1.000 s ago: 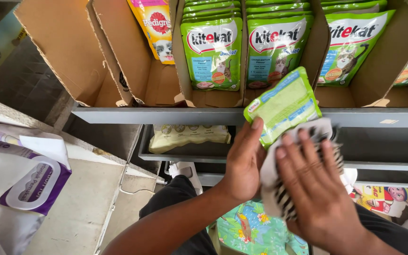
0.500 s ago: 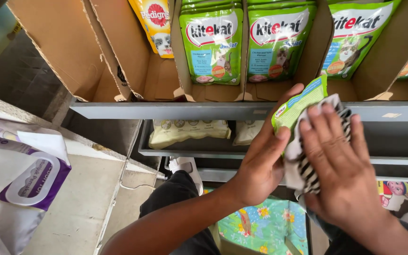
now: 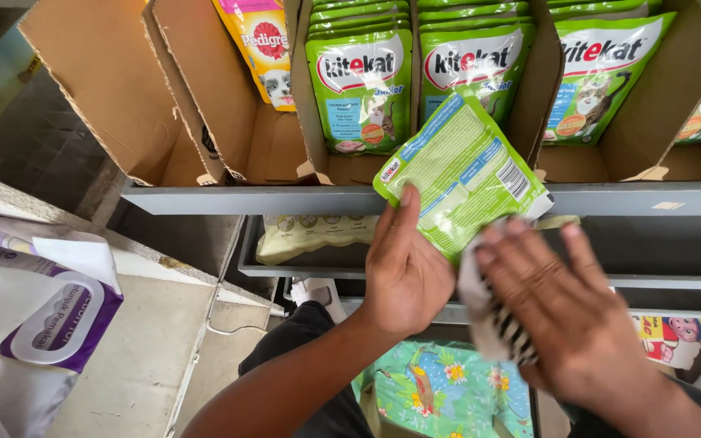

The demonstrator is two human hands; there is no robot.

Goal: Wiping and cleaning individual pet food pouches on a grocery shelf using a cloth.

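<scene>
My left hand (image 3: 403, 268) holds a green pet-food pouch (image 3: 460, 166) from below, its back side facing me, in front of the grey shelf edge (image 3: 245, 199). My right hand (image 3: 574, 316) presses a black-and-white striped cloth (image 3: 492, 316) against the pouch's lower right corner. Behind the pouch, open cardboard boxes (image 3: 318, 89) on the shelf hold rows of matching green pouches (image 3: 359, 85).
A yellow pouch (image 3: 261, 49) stands in a box to the left, beside an empty cardboard box (image 3: 99, 89). A white and purple bag (image 3: 34, 308) lies at the left. Lower shelves hold a pale pouch (image 3: 310, 235) and colourful packages (image 3: 440, 389).
The pouch has turned flatter, showing more of its back, and dropped slightly left. My right hand with the cloth has slid down off the pouch face to its lower corner.
</scene>
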